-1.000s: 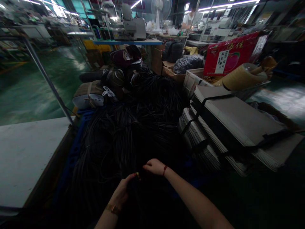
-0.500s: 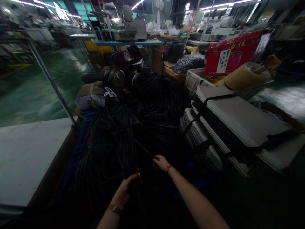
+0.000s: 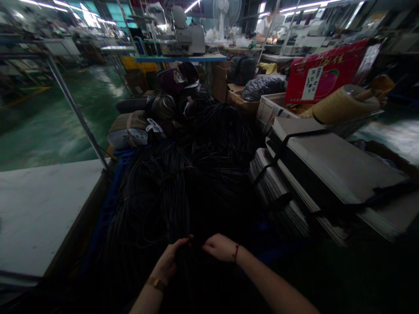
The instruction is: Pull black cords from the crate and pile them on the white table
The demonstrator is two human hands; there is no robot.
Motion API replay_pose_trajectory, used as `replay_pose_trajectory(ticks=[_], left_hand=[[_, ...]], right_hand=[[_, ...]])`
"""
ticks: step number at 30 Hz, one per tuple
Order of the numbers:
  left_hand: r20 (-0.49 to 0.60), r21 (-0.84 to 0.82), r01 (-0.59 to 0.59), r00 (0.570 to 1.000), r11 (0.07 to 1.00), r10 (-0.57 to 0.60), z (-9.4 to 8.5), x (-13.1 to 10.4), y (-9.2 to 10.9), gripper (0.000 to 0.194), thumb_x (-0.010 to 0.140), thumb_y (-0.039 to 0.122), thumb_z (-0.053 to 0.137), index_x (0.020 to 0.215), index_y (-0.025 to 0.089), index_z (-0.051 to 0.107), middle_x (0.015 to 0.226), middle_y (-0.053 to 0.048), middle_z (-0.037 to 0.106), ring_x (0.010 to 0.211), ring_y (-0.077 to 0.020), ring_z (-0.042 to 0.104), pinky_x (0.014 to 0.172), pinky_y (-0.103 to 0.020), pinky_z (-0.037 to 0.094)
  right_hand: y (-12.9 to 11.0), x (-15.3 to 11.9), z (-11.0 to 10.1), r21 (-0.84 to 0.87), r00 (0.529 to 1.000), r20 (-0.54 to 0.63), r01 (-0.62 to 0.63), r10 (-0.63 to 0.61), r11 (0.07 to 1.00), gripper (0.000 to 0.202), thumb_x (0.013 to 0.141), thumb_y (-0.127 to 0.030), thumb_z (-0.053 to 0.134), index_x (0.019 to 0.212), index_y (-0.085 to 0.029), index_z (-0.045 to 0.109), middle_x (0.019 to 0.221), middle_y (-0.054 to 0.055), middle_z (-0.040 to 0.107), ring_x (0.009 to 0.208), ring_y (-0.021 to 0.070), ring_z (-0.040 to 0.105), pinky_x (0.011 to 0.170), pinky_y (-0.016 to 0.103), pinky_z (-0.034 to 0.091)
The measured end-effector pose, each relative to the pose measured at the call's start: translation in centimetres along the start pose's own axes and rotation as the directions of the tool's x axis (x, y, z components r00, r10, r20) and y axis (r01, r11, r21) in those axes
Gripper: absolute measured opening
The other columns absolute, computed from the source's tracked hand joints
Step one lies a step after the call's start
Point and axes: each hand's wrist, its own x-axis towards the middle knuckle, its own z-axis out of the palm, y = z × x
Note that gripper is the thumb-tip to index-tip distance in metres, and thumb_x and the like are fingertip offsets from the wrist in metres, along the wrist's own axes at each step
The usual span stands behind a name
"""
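A large heap of long black cords or strips [image 3: 175,192], gathered in bundles, lies in front of me. At its near end my left hand [image 3: 172,257] is closed around part of a black bundle, thumb pointing forward. A small yellowish bit [image 3: 191,236] shows at the thumb tip; its kind is unclear. Close by on the right is my right hand [image 3: 221,247], its fingers pinched together and turned toward the left hand. What sits in that pinch is lost in the dark against the black material.
A blue pallet [image 3: 104,209] lies under the heap. Strapped stacks of grey board [image 3: 340,161] stand right, with a red box [image 3: 324,76] and a yellowish roll [image 3: 347,104] behind. Rolled fabric bundles [image 3: 129,128] lie at the far left. A white tabletop [image 3: 42,209] borders the left.
My right hand has moved down and left, closer to my left hand. The thin black strip seen earlier at its fingers no longer shows. My left hand stays nearly in place.
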Motion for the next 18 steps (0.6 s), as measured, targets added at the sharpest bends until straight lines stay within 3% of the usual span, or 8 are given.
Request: replay_pose_trajectory(ticks=[5, 8, 11, 18], left_hand=[[-0.013, 0.024, -0.024, 1.0, 0.999, 0.024, -0.3, -0.5, 0.2, 0.025, 0.066, 0.018, 0.072, 0.089, 0.011, 0.067, 0.078, -0.008, 0.073, 0.071, -0.0196, 0.069, 0.07, -0.03, 0.056], [-0.021, 0.034, -0.021, 1.0, 0.999, 0.022, -0.3, -0.6, 0.3, 0.023, 0.066, 0.017, 0.072, 0.087, 0.011, 0.067, 0.074, -0.006, 0.073, 0.068, -0.0187, 0.068, 0.068, -0.029, 0.056], [-0.037, 0.04, -0.013, 0.999, 0.999, 0.015, -0.3, -0.4, 0.3, 0.021, 0.065, 0.017, 0.072, 0.085, 0.012, 0.067, 0.075, -0.006, 0.073, 0.069, -0.0191, 0.068, 0.068, -0.029, 0.056], [-0.027, 0.04, -0.016, 0.999, 0.999, 0.017, 0.1, -0.5, 0.3, 0.022, 0.064, 0.016, 0.073, 0.084, 0.011, 0.068, 0.072, -0.006, 0.073, 0.065, -0.0176, 0.067, 0.064, -0.028, 0.055]], right_hand=[[2.9, 5.2, -0.4, 0.008, 0.952, -0.253, -0.177, 0.173, 0.984, 0.031, 0.073, -0.04, 0.062, 0.097, -0.021, 0.062, 0.101, 0.006, 0.065, 0.09, 0.0184, 0.061, 0.07, 0.025, 0.041], [3.8, 6.9, 0.9, 0.011, 0.937, -0.272, -0.227, 0.221, 0.974, 0.023, 0.076, -0.031, 0.058, 0.095, -0.02, 0.061, 0.098, 0.007, 0.065, 0.089, 0.0185, 0.061, 0.069, 0.025, 0.041], [4.8, 7.6, 1.5, 0.049, 0.902, -0.329, -0.279, 0.28, 0.959, 0.027, 0.085, -0.028, 0.043, 0.108, -0.02, 0.055, 0.1, 0.008, 0.065, 0.088, 0.0176, 0.062, 0.069, 0.025, 0.041], [5.6, 9.3, 1.0, 0.06, 0.898, -0.352, -0.261, 0.265, 0.964, 0.025, 0.08, -0.028, 0.054, 0.104, -0.025, 0.058, 0.108, 0.001, 0.062, 0.099, 0.0146, 0.058, 0.077, 0.022, 0.04]])
